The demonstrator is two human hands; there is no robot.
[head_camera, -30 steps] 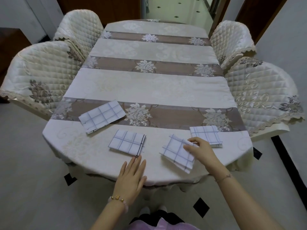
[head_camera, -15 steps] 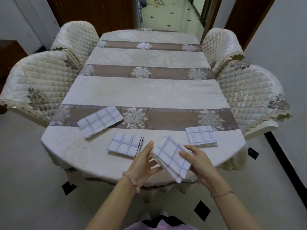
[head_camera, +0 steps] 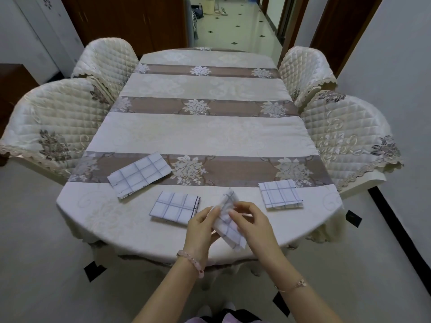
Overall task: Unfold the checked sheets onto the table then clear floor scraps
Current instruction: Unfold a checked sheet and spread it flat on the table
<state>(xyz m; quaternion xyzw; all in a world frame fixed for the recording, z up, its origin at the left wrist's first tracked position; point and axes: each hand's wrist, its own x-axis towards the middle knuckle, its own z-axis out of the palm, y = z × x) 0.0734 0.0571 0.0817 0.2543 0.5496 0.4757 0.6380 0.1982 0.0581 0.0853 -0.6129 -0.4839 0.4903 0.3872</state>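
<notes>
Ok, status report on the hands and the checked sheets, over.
Left hand and right hand pinch one checked sheet over the table edge. Three folded sheets lie flat. Nothing in the way.

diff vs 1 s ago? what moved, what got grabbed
The held sheet, lying folded on the table under the right hand a second ago, was lifted toward the person and tipped up on edge. The left hand left the table edge and joined in; both now pinch it. The left sheet, middle sheet and right sheet stayed put, folded.
</notes>
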